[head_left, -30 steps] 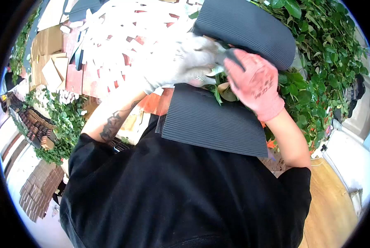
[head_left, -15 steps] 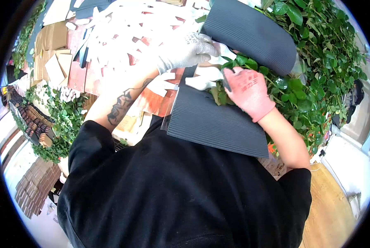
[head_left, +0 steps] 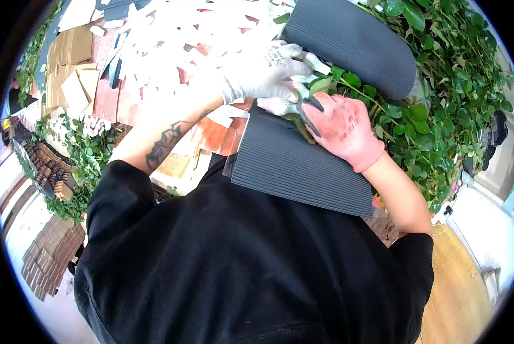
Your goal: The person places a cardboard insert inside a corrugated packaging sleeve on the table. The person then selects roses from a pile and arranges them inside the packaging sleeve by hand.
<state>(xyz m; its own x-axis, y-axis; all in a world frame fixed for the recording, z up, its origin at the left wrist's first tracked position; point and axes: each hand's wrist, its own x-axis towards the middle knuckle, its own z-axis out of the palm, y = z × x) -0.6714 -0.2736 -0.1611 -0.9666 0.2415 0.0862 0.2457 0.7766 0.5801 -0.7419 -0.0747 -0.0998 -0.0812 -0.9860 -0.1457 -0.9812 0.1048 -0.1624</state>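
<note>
My left hand (head_left: 268, 71), in a white glove, reaches over the wrapped flower heads with its fingers curled round one. A white-sleeved flower head (head_left: 277, 106) lies below those fingers, and another white-sleeved head (head_left: 316, 63) shows above them. My right hand (head_left: 346, 129), in a pink glove with dark fingertips, is closed at the base of the heads, where the leafy stems begin; its grip is partly hidden. Green leaves (head_left: 351, 80) stick out between the hands. Beneath lies a dark ribbed sheet (head_left: 303, 163), close against my black shirt.
A second dark ribbed sheet (head_left: 349, 46) curves over the stems beyond my hands. Piled leafy stems (head_left: 440, 103) fill the right side. White paper pieces (head_left: 171, 51) cover the reddish table (head_left: 105, 103). Cardboard pieces (head_left: 70, 51) lie at the left.
My left hand has moved right and slightly down onto the wrapped heads, close to my right hand. My right hand has shifted slightly left, its fingers now meeting the sleeved head.
</note>
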